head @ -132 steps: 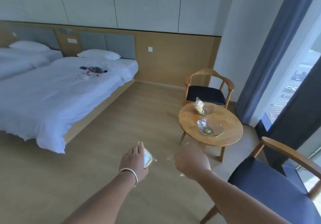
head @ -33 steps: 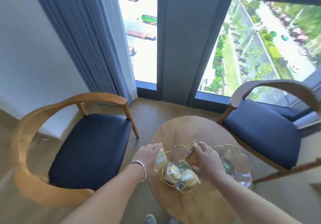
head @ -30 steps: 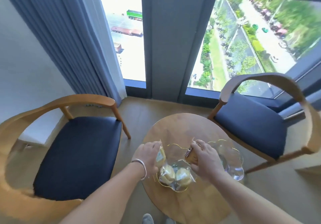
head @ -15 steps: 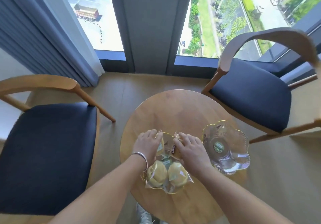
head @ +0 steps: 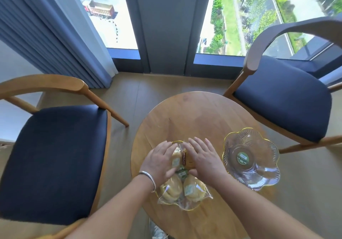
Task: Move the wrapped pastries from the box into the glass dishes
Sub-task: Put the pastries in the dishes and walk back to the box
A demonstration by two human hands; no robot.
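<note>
Labels (head: 175, 161) unreadable — green sticker (head: 242, 158)

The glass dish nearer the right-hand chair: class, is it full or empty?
Empty. The right glass dish shows only a green sticker through its clear base; no pastry lies in it.

Left arm: bare forearm reaching in from the lower left, a silver bangle at the wrist.
Left hand (head: 160, 161): palm down, fingers straight and close together, thumb angled inward; grip loose and flat, not clenched.
Right arm: bare forearm entering from the lower right, angled toward the left one.
Right hand (head: 204, 160): palm down, fingers spread and extended, thumb tucked inward; hands just beside each other, fingertips nearly level.
</note>
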